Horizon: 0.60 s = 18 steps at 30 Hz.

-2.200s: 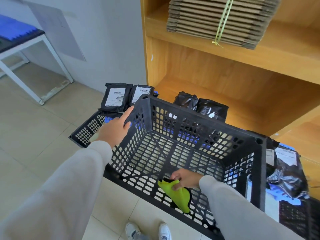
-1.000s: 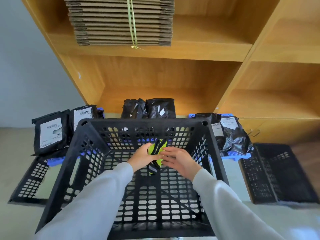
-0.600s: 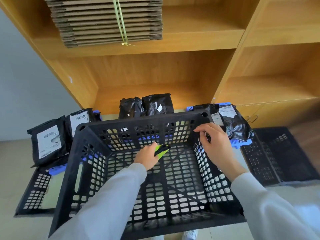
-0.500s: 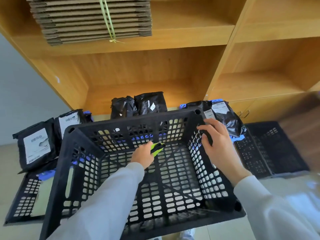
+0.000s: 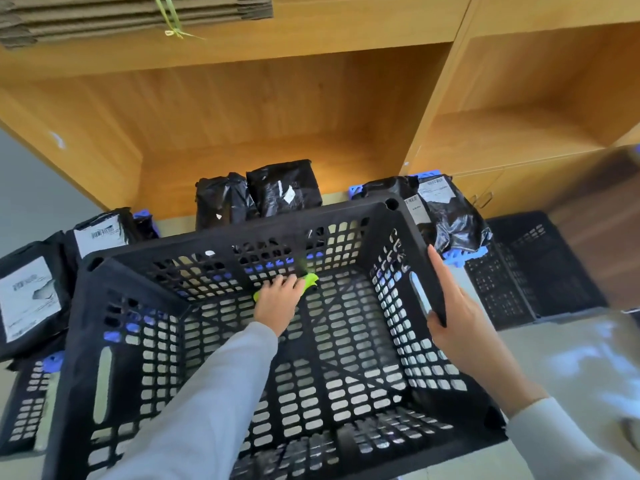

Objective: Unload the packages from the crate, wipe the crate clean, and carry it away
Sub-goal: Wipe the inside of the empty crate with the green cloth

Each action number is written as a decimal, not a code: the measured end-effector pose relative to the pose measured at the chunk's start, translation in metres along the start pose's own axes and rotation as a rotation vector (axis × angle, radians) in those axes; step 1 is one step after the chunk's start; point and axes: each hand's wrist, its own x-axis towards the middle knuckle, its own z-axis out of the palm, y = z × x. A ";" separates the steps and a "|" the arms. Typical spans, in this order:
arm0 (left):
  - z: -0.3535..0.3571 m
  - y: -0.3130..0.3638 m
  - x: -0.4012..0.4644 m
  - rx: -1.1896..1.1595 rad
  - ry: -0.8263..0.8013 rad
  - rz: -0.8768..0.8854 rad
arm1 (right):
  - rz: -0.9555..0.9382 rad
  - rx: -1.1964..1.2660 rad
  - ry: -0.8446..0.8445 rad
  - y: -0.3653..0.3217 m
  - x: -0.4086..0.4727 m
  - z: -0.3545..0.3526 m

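Note:
The black slotted crate [image 5: 349, 213] fills the middle of the view and holds no packages. My left hand [image 5: 278, 301] reaches inside it and presses a green cloth [image 5: 309, 281] against the foot of the far wall. My right hand [image 5: 457, 315] grips the crate's right rim, thumb inside and fingers over the outside. Black packages stand beyond the crate: two at the left [image 5: 33, 296], two in the middle [image 5: 282, 192], and some at the right [image 5: 450, 216].
A wooden shelf unit [image 5: 277, 109] rises behind the packages, with a tied bundle of flat cardboard [image 5: 138, 12] on an upper shelf. Flat black crate panels lie on the floor at the right [image 5: 540, 265] and lower left [image 5: 24, 410].
My left hand took the cloth over from the right one and moved it to the far wall's foot. My right hand went to the right rim and slid nearer along it.

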 end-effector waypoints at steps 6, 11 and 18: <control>0.012 -0.007 -0.003 0.070 0.010 0.130 | 0.028 0.014 0.003 -0.001 -0.002 0.000; 0.016 -0.002 -0.023 0.073 0.039 0.273 | 0.059 0.038 -0.006 -0.004 -0.002 -0.001; 0.028 0.029 -0.071 -0.084 -0.054 0.456 | 0.077 0.032 0.011 -0.011 -0.004 -0.002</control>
